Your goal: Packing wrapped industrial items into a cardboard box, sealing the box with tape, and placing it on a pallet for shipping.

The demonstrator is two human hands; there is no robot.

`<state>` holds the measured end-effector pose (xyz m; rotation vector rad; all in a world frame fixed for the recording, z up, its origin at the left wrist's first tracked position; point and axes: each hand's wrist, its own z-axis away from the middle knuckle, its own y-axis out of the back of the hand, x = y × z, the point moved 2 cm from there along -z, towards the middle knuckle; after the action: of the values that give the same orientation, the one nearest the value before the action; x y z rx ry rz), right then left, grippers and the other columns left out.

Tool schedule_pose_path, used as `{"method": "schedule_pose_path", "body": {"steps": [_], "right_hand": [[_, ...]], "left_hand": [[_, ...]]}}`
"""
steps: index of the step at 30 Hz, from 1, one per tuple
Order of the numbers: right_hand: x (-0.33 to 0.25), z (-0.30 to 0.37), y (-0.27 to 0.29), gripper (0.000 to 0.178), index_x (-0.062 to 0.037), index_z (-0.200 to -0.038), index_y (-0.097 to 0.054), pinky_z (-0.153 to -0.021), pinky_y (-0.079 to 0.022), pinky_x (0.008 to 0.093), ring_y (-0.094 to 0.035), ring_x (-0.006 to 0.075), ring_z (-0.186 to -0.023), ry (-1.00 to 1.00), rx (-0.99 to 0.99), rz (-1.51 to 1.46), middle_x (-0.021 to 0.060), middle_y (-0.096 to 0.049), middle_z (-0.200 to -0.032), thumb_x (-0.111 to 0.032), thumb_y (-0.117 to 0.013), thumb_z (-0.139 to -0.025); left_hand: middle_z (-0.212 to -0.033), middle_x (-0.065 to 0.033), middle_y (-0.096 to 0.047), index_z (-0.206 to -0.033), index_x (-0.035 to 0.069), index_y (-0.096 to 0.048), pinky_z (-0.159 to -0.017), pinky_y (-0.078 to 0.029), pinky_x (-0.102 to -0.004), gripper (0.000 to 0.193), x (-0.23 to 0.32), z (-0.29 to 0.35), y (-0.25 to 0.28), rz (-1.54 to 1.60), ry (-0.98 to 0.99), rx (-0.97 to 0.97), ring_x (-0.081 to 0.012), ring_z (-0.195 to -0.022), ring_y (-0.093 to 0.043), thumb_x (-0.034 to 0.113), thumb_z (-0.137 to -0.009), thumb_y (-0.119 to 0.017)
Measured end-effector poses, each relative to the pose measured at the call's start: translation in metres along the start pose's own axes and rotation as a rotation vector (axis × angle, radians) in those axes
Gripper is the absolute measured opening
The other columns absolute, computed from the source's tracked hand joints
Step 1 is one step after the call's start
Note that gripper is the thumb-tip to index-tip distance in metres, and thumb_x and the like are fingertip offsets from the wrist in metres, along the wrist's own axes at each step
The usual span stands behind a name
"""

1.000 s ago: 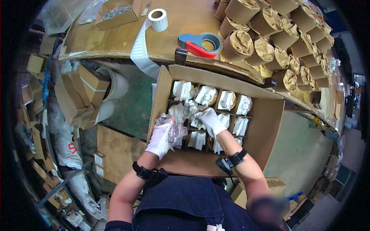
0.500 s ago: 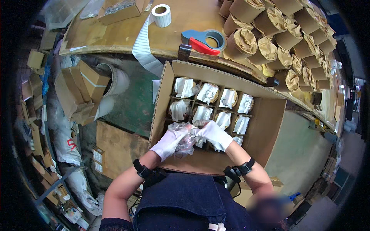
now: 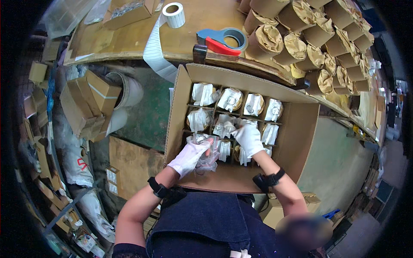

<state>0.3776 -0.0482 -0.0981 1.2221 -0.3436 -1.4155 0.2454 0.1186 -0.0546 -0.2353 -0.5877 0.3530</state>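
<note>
An open cardboard carton (image 3: 297, 142) with thin dividers stands before me. Its cells hold several round items topped with white wrapping (image 3: 201, 94). On some of them lies a small ring-shaped piece (image 3: 232, 100). My left hand (image 3: 189, 155), in a white glove, is closed around a clear plastic bag (image 3: 207, 161) over the carton's near left cells; what the bag contains is hard to make out. My right hand (image 3: 249, 138), gloved too, is over the middle cells, its fingers drawn together and slightly blurred at a wrapped top. Anything between those fingertips is too small to name.
On the wooden table (image 3: 120, 43) beyond the carton are a label roll (image 3: 174, 15) with a trailing strip, a tape dispenser (image 3: 223, 41) and stacked brown paper-filled tubes (image 3: 269, 39). Left are an empty-looking folded carton (image 3: 88, 101) and a white bin (image 3: 131, 92).
My right hand has moved away from the plastic bag, rightward and farther over the carton's middle cells. The left hand still holds the bag. The view has shifted slightly.
</note>
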Motion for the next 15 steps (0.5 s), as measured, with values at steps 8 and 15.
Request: {"method": "schedule_pose_path", "body": {"steps": [8, 15], "right_hand": [[-0.028, 0.03, 0.01, 0.026, 0.0004, -0.096, -0.067, -0.068, -0.048, 0.0263, -0.057, 0.0104, -0.077, -0.121, -0.501, -0.993, 0.0049, -0.066, -0.083, -0.022, -0.071, -0.085], [0.088, 0.005, 0.009, 0.041, -0.0061, -0.106, -0.066, -0.075, -0.053, 0.0346, -0.067, 0.0253, -0.078, -0.181, -0.352, -0.224, 0.0166, -0.069, -0.084, -0.041, -0.064, -0.085]], "left_hand": [[-0.066, 0.0009, -0.047, -0.063, 0.009, -0.048, -0.063, -0.037, -0.0268, 0.047, 0.007, 0.008, 0.0, -0.15, -0.219, 0.019, -0.0108, -0.065, -0.043, 0.041, -0.098, -0.045], [-0.067, -0.0001, -0.046, -0.064, 0.007, -0.047, -0.067, -0.039, -0.0262, 0.045, 0.021, 0.015, -0.002, -0.262, -0.254, 0.036, -0.0117, -0.068, -0.044, 0.036, -0.098, -0.046]]}}
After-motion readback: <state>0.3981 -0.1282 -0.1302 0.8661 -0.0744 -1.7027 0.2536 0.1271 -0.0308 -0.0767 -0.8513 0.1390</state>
